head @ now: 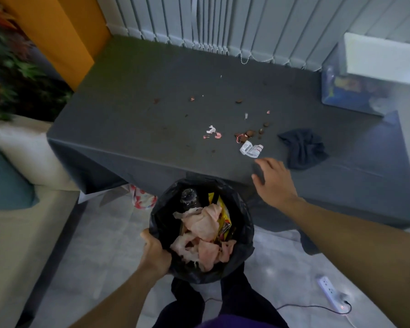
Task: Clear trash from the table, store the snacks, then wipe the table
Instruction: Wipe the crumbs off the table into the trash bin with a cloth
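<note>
My left hand grips the rim of a bin lined with a black bag, held below the near edge of the dark grey table. Inside lie pink crumpled tissues, a yellow snack wrapper and a clear bottle. My right hand hovers open over the table's near edge, just short of a white crumpled wrapper. Brown crumbs and small pink-white scraps are scattered mid-table. A dark cloth lies bunched to the right of my right hand.
A clear storage box with snacks and a white lid stands at the table's far right. A beige sofa with a teal cushion is on the left. A white power strip with cable lies on the floor, right. Vertical blinds hang behind the table.
</note>
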{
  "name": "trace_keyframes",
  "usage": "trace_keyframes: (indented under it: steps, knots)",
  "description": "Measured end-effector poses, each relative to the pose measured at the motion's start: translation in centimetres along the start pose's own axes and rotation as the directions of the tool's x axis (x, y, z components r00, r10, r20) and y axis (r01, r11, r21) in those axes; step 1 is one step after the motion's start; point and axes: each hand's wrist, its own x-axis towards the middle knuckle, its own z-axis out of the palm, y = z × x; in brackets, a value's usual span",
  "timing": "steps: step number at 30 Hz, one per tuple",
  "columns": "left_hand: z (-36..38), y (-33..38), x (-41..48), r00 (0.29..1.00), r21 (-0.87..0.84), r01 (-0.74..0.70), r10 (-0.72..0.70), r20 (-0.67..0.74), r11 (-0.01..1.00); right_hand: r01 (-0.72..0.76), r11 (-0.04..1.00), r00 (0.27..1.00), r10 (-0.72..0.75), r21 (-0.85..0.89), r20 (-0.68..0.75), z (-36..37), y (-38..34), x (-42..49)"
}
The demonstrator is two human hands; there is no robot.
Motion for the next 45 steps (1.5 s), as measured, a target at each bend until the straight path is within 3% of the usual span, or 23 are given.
trace_keyframes:
  steps: [6,9,12,18,26,32,37,39,42,45]
  knots:
    - [2.4,0.0,-0.8,0.992,-0.117,0.113,-0.119,-0.046,0.987,-0.144,0.987,0.989,0.141,-0.078,-0.038,-2.6,5.1,4.2]
    - [3.3,1.0,-0.7,0.991,-0.077,0.11,-0.116,-0.073,0.991,-0.24,0.966,0.97,0.243,-0.099,0.022,-3.2,7.2,6.1]
    - [3.9,2.6,-0.1,0.984,-0.168,0.162,-0.172,-0.047,0.972,-0.306,0.944,0.941,0.319,-0.122,0.113,-3.4,8.8,7.3]
    - [5.0,5.5,0.6,0.974,-0.327,0.223,-0.225,0.033,0.918,-0.321,0.942,0.925,0.334,-0.1,0.179,-2.5,10.5,8.2]
    - [7.2,9.0,0.2,0.956,-0.475,0.279,-0.288,0.055,0.835,-0.383,0.916,0.914,0.394,-0.117,0.094,-2.1,13.1,9.5]
    - [8.6,10.5,0.9,0.956,-0.513,0.244,-0.292,-0.015,0.823,-0.27,0.963,0.961,0.269,-0.003,-0.069,-1.0,13.7,9.5]
    - [8.8,11.6,1.3,0.957,-0.506,0.22,-0.286,-0.057,0.834,0.12,0.989,0.991,-0.114,0.083,-0.069,0.9,11.8,6.8]
    - [8.7,12.3,1.5,0.956,-0.44,0.207,-0.275,-0.098,0.874,0.167,0.98,0.982,-0.156,0.11,-0.103,1.0,12.1,7.0]
    - [8.3,12.9,2.0,0.961,-0.347,0.157,-0.224,-0.161,0.925,-0.014,0.984,0.966,0.059,0.177,-0.251,0.6,12.6,9.2]
    - [8.3,12.3,3.3,0.951,-0.188,0.14,-0.184,-0.248,0.972,-0.227,0.956,0.952,0.258,0.187,-0.162,0.0,11.6,11.6]
